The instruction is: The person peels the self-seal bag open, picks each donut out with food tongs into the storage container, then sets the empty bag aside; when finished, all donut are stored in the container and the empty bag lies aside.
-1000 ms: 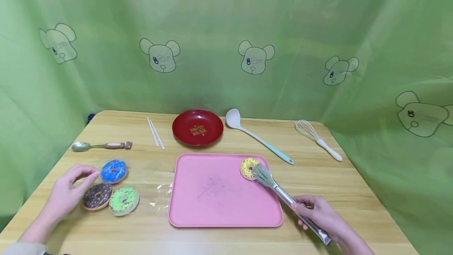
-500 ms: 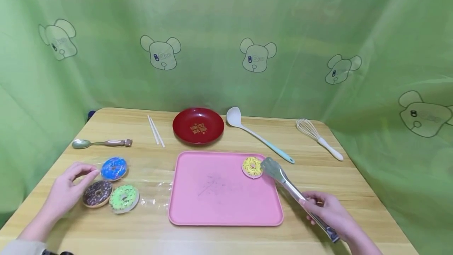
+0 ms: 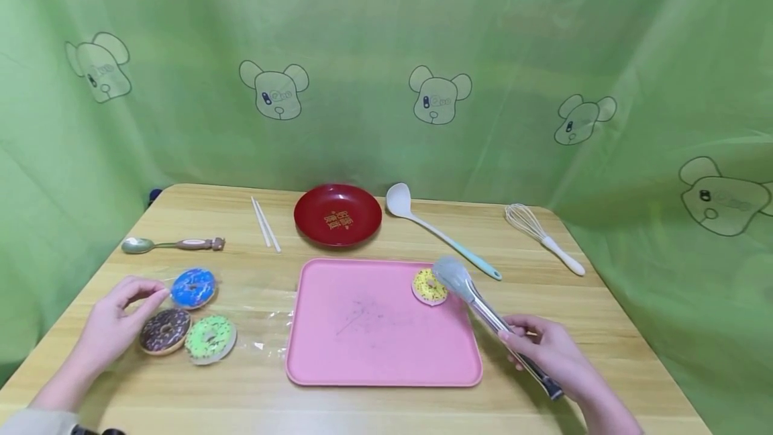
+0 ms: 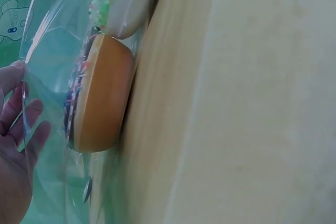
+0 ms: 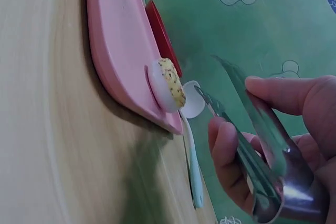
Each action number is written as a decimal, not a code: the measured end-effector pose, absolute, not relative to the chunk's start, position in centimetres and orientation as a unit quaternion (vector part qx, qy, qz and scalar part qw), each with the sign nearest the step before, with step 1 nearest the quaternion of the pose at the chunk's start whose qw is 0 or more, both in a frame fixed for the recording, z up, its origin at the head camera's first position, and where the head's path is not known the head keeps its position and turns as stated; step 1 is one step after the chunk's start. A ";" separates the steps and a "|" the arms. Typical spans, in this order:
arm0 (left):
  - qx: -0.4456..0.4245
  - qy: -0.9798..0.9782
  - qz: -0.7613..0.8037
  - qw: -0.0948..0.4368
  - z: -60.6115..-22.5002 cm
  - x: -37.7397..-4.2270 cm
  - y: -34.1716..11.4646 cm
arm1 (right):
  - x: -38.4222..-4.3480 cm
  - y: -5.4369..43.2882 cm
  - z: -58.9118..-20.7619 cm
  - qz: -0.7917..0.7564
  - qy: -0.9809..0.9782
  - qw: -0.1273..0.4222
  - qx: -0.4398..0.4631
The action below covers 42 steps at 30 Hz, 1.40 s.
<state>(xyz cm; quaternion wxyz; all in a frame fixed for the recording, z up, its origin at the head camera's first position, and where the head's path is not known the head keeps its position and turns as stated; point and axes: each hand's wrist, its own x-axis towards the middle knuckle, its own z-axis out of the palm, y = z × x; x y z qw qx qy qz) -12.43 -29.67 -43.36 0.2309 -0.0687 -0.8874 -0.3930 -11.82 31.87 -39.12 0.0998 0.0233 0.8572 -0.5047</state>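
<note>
My left hand [image 3: 117, 321] pinches the edge of a clear plastic bag [image 4: 52, 35] between thumb and index finger. Inside the bag lie a blue donut [image 3: 193, 287], a chocolate donut [image 3: 164, 331] and a green donut [image 3: 210, 339], each with sprinkles. A yellow sprinkled donut [image 3: 427, 287] rests on the pink tray [image 3: 338, 354], near its far right corner. Metal tongs [image 5: 262, 129] are gripped by my right hand [image 3: 546, 354], thumb on one arm and fingers on the other. Their tips are spread and hold nothing, raised just right of the yellow donut.
Behind the tray lie a red plate [image 3: 317, 220] and a white ladle [image 3: 443, 237] with a blue handle. A whisk [image 3: 546, 240] is at the right, white chopsticks [image 3: 266, 225] and a spoon [image 3: 172, 245] at the left. Green curtains [image 3: 362, 32] surround the wooden table.
The tongs have left the yellow donut, moving right, then back left and up a little. The donut stays on the tray. My left hand has barely moved.
</note>
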 end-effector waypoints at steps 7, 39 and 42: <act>-0.070 -0.885 -0.396 0.234 -43.6 -12.6 -29.8 | -12.5 30.3 -39.5 -0.521 0.845 0.119 -0.019; -0.065 -0.885 -0.396 0.235 -43.5 -12.6 -29.8 | -15.0 18.3 -40.7 -0.554 0.794 0.207 -0.144; -0.061 -0.887 -0.393 0.234 -43.5 -12.5 -29.9 | -14.9 16.8 -40.8 -0.523 0.812 0.203 -0.162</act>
